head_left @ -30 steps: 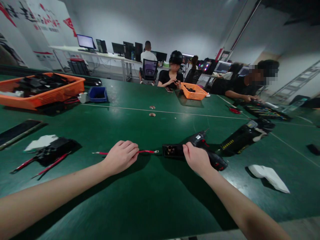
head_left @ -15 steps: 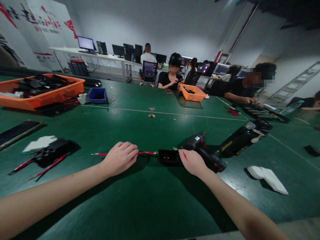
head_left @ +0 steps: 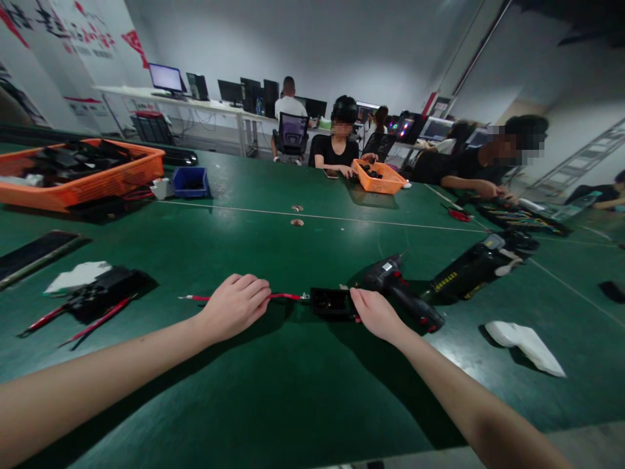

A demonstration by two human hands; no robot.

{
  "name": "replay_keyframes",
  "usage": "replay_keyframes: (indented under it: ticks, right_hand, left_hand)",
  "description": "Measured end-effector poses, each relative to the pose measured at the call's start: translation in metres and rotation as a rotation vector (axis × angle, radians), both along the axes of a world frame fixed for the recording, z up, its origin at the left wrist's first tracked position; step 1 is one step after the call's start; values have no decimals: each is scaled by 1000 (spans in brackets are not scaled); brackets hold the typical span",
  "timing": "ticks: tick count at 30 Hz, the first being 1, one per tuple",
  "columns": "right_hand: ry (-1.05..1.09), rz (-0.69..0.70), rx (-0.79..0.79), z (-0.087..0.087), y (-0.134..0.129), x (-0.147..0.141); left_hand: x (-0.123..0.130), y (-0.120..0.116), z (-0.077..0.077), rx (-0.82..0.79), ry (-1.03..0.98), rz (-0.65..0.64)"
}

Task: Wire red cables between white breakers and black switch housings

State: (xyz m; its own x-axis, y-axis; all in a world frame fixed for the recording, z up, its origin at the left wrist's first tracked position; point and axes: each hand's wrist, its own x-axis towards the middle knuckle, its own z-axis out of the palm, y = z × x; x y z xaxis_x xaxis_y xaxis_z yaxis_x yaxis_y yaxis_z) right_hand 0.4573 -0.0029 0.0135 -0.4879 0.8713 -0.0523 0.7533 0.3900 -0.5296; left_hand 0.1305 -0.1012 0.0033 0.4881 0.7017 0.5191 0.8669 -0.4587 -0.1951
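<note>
My left hand (head_left: 237, 305) is closed around the middle of a red cable (head_left: 289, 297). Metal lugs show at both cable ends, and the right one lies at the left side of a small black box (head_left: 331, 302). That box faces up, its hollow inside showing. At its right end, my right hand (head_left: 375, 314) pinches the edge between thumb and fingers. Just beyond that hand lies a black cordless drill (head_left: 393, 286), its bit pointing away from me.
Left of me are black parts with red cables (head_left: 105, 293) and an orange basket (head_left: 146, 170) beside a blue bin (head_left: 190, 182). A black cylindrical device (head_left: 459, 277) and a folded white cloth (head_left: 527, 345) lie right. Co-workers sit across the green table (head_left: 273, 404).
Both hands keep their holds on the cable and the box, with hardly any shift. Across the table, a co-worker's hands have moved down towards the small orange basket.
</note>
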Motion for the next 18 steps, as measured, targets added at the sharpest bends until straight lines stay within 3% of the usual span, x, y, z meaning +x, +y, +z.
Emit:
replay_keyframes:
  ticks: [9, 18]
  right_hand:
    - [114, -46, -97, -1, -2, 0]
    - [142, 6, -42, 1, -8, -5]
  left_hand:
    - [-1, 0, -1, -1, 46, 15]
    - [0, -1, 0, 5, 60, 23]
